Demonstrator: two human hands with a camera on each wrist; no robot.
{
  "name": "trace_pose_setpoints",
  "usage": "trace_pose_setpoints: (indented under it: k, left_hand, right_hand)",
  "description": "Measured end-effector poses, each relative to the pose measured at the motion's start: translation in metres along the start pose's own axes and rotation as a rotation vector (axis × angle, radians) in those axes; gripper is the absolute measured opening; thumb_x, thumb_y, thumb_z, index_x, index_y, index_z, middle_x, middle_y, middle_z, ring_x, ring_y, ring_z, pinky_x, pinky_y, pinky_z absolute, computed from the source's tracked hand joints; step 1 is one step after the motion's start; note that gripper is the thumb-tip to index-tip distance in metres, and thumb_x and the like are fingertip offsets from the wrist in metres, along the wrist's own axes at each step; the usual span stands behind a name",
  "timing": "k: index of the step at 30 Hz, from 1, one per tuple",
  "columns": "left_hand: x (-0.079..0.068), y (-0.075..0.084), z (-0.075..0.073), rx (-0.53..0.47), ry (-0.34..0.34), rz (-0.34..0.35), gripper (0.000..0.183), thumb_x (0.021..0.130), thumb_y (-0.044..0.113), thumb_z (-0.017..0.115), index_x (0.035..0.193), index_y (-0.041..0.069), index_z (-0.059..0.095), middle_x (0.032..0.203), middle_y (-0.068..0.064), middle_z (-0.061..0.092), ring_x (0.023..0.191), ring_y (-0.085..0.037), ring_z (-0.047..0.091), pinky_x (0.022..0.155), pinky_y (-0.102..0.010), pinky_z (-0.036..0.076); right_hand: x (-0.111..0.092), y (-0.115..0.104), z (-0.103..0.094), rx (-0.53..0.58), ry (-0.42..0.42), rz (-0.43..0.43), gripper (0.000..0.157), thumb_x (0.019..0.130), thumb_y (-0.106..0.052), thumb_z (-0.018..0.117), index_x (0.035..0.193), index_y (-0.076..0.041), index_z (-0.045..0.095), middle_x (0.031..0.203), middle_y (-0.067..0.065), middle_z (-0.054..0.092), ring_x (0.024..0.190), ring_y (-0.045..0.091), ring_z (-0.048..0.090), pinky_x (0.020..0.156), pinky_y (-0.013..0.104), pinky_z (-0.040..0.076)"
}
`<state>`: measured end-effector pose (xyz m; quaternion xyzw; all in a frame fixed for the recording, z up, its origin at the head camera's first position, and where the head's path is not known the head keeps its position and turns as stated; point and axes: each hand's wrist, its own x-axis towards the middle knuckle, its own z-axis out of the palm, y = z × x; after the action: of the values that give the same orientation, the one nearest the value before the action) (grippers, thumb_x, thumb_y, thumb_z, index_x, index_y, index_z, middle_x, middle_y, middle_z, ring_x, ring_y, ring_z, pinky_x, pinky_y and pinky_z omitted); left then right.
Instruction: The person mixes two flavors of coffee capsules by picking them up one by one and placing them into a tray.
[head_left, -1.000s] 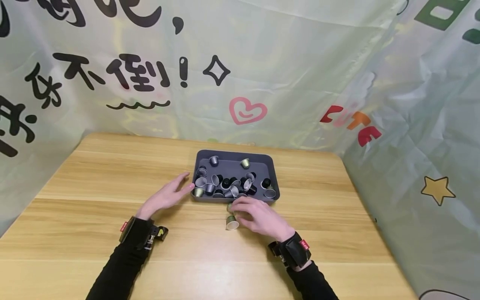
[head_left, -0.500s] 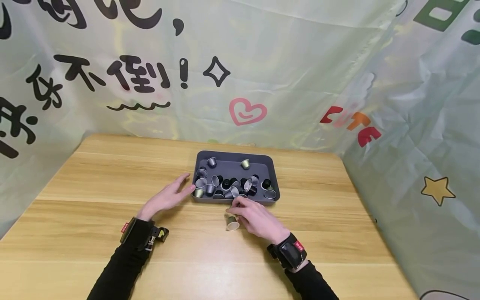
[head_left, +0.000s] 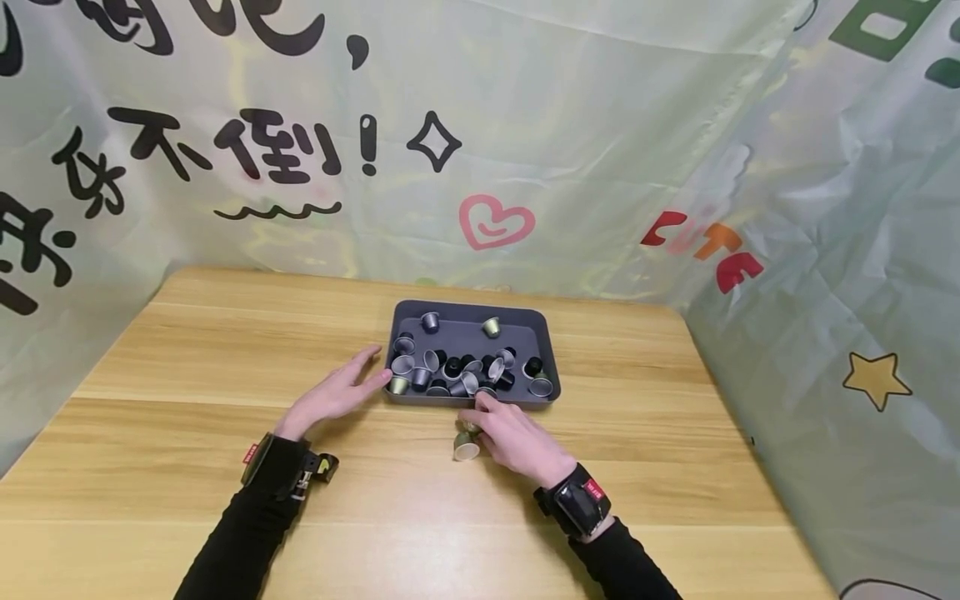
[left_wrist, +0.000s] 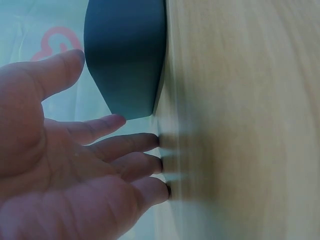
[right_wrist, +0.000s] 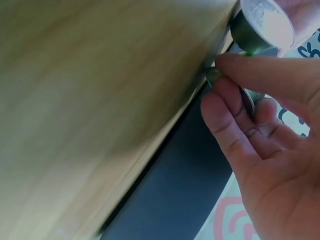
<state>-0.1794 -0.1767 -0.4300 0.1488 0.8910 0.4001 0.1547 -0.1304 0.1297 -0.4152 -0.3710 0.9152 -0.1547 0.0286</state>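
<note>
My right hand (head_left: 521,442) is just in front of a dark grey tray (head_left: 459,335). Its fingers and thumb pinch a green coffee capsule (right_wrist: 214,76), mostly hidden by the fingers. Close by, a second green coffee capsule (head_left: 466,447) lies on its side on the table, its silver lid turned toward me; it shows large in the right wrist view. At the tray's left side is my left hand (head_left: 335,397), palm facing the tray and fingers extended. Its thumb and a fingertip lie at the tray wall (left_wrist: 127,55); whether they press on it I cannot tell.
Several black, silver and green capsules lie jumbled along the tray's near side. A silver capsule (head_left: 430,322) and a light green one (head_left: 491,327) lie apart at its far side. The wooden table (head_left: 225,333) ends at a printed cloth backdrop (head_left: 600,150).
My right hand's fingers have shifted slightly and closed round the rear green capsule, which now sits between them. A silver capsule at the tray's far left has rocked slightly. My left hand stays put.
</note>
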Motion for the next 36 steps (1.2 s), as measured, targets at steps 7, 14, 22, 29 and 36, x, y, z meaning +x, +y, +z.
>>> trace_pose_setpoints:
  k: [7,14,22,29,36]
  left_hand:
    - [0.0,0.001,-0.001,0.003,0.005,0.006,0.076,0.107,0.044,0.043,0.157,-0.006,0.016,0.162,-0.032,0.021,0.146,-0.054,0.027,0.121,-0.066,0.023]
    - [-0.001,0.001,-0.001,0.003,0.01,0.015,0.076,0.106,0.043,0.043,0.157,-0.006,0.016,0.162,-0.032,0.021,0.146,-0.054,0.028,0.122,-0.066,0.024]
    - [-0.001,0.0,-0.001,-0.002,0.001,0.018,0.077,0.106,0.044,0.043,0.157,-0.007,0.016,0.162,-0.032,0.021,0.147,-0.053,0.027,0.123,-0.064,0.023]
    - [-0.001,0.0,0.0,0.001,0.002,0.02,0.076,0.107,0.043,0.043,0.156,-0.008,0.015,0.162,-0.033,0.02,0.146,-0.053,0.028,0.122,-0.064,0.023]
    - [-0.001,0.001,0.0,-0.009,0.003,0.022,0.075,0.107,0.041,0.044,0.156,-0.008,0.016,0.161,-0.033,0.021,0.146,-0.053,0.028,0.122,-0.064,0.024]
  right_hand:
    - [0.0,0.0,-0.001,0.056,0.001,0.021,0.021,0.088,-0.005,0.074,0.107,-0.014,0.074,0.097,-0.002,0.048,0.075,0.01,0.056,0.066,0.014,0.054]
    - [-0.002,0.0,-0.001,0.071,-0.007,-0.028,0.024,0.085,-0.006,0.077,0.108,-0.012,0.076,0.106,0.0,0.063,0.088,0.014,0.069,0.081,0.02,0.061]
    - [-0.002,-0.001,-0.006,0.111,0.013,-0.07,0.026,0.083,-0.008,0.079,0.109,-0.01,0.076,0.102,0.0,0.07,0.09,0.013,0.072,0.082,0.016,0.06]
    - [0.0,0.003,-0.022,0.145,0.113,-0.147,0.024,0.082,-0.002,0.078,0.106,-0.007,0.076,0.101,0.002,0.071,0.088,0.012,0.071,0.08,0.016,0.059]
    - [0.005,0.016,-0.038,0.107,0.246,-0.099,0.026,0.081,-0.004,0.081,0.106,-0.008,0.077,0.101,0.001,0.072,0.089,0.013,0.069,0.079,0.025,0.06]
